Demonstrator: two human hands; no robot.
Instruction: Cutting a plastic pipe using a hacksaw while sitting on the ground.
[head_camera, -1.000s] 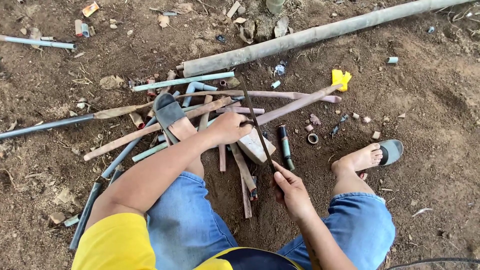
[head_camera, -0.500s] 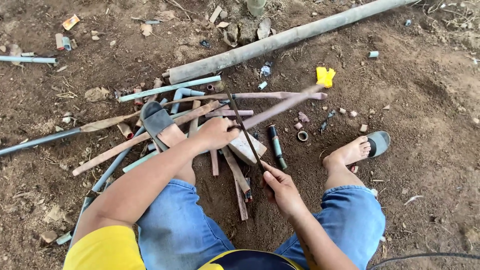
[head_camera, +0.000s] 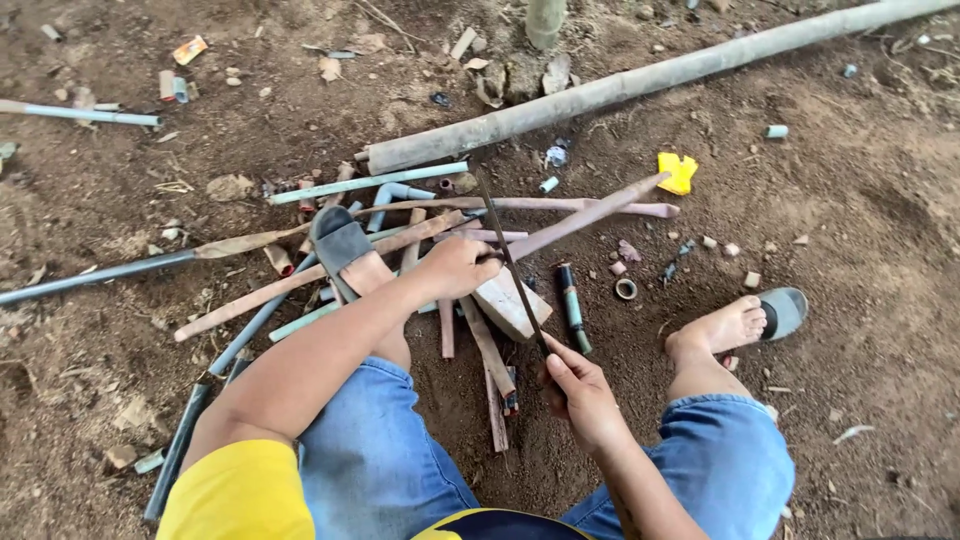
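Since a second ago, little has shifted: right hand (head_camera: 580, 392) stays closed around the lower end of a thin dark saw blade (head_camera: 508, 262), slanting over a wood block (head_camera: 505, 302). Left hand (head_camera: 455, 265) curls, pressing a brown pipe (head_camera: 330, 265) among scattered pipes on dirt.

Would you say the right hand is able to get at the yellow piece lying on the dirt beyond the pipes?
Probably not as things stand: the right hand grips the saw blade near the knees, and the yellow piece lies far past the pipes.
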